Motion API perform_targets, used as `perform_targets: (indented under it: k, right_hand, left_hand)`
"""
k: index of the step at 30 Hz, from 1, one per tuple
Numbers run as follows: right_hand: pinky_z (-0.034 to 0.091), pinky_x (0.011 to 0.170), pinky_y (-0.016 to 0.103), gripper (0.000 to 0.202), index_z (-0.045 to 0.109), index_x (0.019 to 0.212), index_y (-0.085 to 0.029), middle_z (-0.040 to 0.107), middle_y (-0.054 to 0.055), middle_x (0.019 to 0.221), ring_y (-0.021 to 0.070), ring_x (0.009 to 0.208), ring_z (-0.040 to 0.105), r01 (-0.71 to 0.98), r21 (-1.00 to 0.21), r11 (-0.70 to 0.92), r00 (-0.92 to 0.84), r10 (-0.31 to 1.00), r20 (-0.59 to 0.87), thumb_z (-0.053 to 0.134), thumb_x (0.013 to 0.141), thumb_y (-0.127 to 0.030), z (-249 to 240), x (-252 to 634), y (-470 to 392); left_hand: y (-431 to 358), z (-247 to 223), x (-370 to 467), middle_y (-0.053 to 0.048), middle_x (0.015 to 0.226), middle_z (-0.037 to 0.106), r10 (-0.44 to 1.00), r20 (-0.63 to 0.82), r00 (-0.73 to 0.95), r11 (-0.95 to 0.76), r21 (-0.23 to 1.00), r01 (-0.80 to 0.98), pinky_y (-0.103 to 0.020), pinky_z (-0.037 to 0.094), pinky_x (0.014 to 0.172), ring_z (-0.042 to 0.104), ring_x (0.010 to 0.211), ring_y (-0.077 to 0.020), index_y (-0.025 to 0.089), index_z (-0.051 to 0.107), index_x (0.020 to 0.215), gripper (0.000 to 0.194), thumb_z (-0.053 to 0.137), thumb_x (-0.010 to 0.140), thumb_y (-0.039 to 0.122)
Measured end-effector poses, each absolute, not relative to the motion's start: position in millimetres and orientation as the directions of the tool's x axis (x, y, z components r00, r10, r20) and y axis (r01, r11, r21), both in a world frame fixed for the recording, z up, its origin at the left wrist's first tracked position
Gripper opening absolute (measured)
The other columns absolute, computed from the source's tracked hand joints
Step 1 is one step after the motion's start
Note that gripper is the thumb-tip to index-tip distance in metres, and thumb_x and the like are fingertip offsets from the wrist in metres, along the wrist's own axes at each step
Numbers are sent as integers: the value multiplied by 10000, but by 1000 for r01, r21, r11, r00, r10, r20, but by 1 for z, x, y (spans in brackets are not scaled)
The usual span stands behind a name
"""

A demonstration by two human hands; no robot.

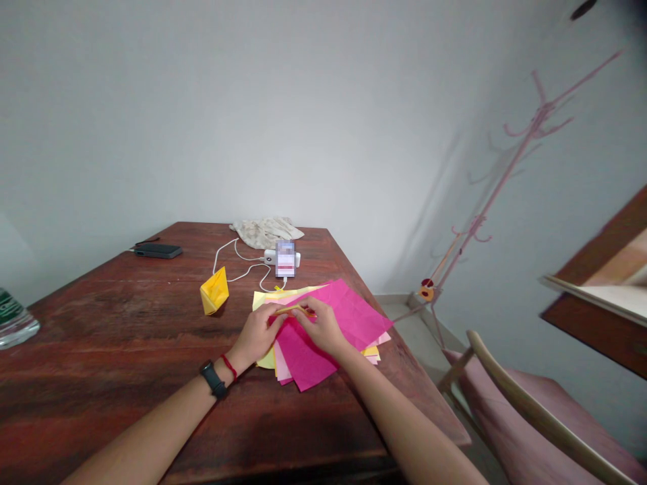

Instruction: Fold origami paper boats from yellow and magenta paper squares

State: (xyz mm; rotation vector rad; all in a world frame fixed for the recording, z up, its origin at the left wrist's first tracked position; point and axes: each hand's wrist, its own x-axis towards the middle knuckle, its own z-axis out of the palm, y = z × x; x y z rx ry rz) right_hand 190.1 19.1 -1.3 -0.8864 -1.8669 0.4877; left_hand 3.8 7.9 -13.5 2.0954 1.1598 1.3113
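Observation:
Both hands meet over a fanned stack of coloured paper, its top sheet magenta (354,313), with yellow and pale pink sheets showing beneath. Between their fingertips is a small folded yellow paper (290,309), seen nearly edge-on. My left hand (257,335) pinches its left part; a dark watch and a red cord are on that wrist. My right hand (321,327) has its fingers closed on the right part. To the left of the stack stands a folded yellow paper piece (215,291).
On the wooden table (126,357) are a phone (286,259) with white cables, a black power bank (158,250), a crumpled cloth (263,232) and, at far left, a bottle (15,322). A chair (500,391) and a pink coat rack (510,168) stand at right.

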Motion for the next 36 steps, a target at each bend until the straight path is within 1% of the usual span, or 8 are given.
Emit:
perform_targets:
  k: [5, 13, 25, 36]
  right_hand:
    - [508, 685, 300, 202, 688, 904, -186, 718, 50, 826, 182, 742, 646, 358, -666, 655, -266, 755, 599, 598, 923, -366, -2, 190, 19]
    - [500, 677, 296, 192, 688, 904, -198, 713, 40, 820, 181, 736, 643, 373, -660, 652, -282, 757, 589, 597, 925, -367, -2, 190, 19]
    - [482, 660, 291, 176, 682, 898, -188, 702, 40, 803, 182, 724, 635, 387, -669, 635, -286, 772, 567, 596, 924, -339, 1, 190, 16]
    - [461, 667, 279, 157, 671, 895, -183, 701, 38, 819, 175, 742, 630, 392, -680, 620, -296, 784, 545, 591, 923, -315, 1, 190, 17]
  left_hand:
    - [9, -15, 3, -96, 1075, 757, 817, 532, 221, -571, 698, 432, -379, 530, 929, 692, 1024, -253, 200, 717, 1076, 226, 592, 924, 311]
    - [7, -14, 3, -88, 1059, 760, 823, 524, 218, -560, 691, 457, -347, 538, 878, 700, 1004, -246, 199, 717, 1045, 209, 588, 933, 320]
    - [5, -11, 4, -76, 1039, 761, 828, 514, 224, -555, 697, 453, -340, 522, 883, 701, 979, -239, 202, 717, 1027, 192, 584, 936, 306]
    - [4, -10, 5, -91, 1040, 760, 850, 477, 224, -525, 727, 443, -331, 513, 872, 696, 982, -243, 184, 719, 1033, 231, 574, 936, 334]
